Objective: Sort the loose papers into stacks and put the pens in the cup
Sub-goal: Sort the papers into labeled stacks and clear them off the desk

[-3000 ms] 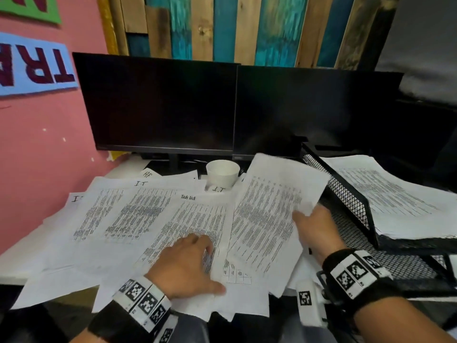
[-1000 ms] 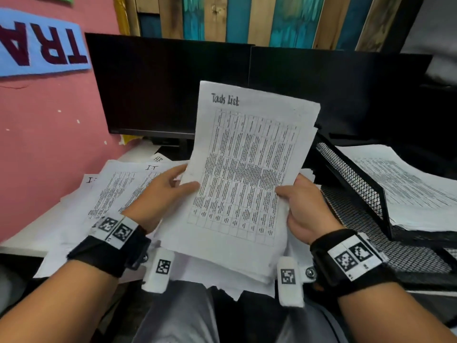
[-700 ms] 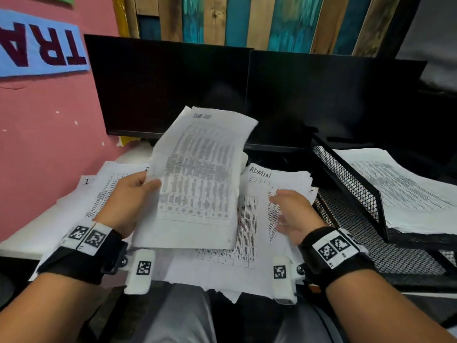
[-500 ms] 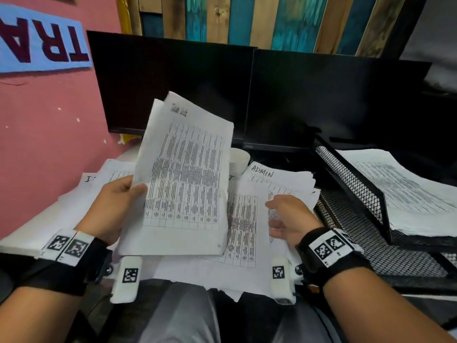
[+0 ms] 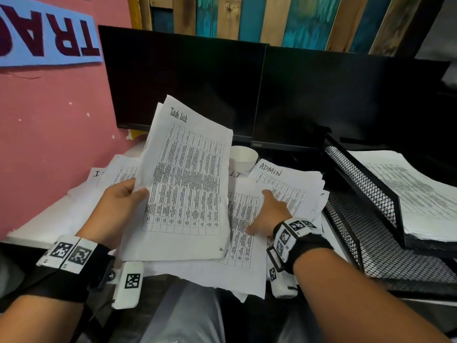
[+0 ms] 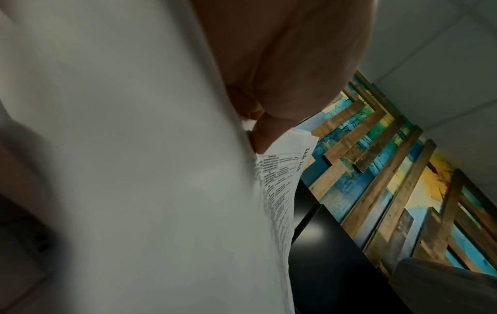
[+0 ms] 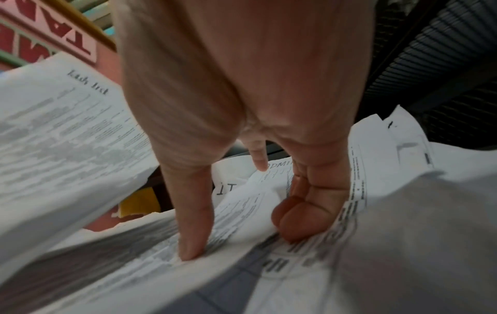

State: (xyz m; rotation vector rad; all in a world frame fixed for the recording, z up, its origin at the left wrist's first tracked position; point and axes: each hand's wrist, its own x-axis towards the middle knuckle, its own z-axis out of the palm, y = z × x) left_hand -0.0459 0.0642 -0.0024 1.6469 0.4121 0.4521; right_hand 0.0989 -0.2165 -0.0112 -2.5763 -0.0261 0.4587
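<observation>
Task List sheets (image 5: 183,184) in left hand (image 5: 116,209), raised

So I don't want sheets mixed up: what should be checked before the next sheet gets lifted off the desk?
1. Left hand has a firm grip on the Task List sheets: ok, thumb on front.
2. Right hand on the desk papers: ok, thumb and fingertips pressing.
3. Single sheet being picked: cannot tell.
4. ADMIN label readable: ok.
5. Mesh tray clear of the hands: ok.
6. Cup reachable, pens located: not ok, no pens visible.
</observation>
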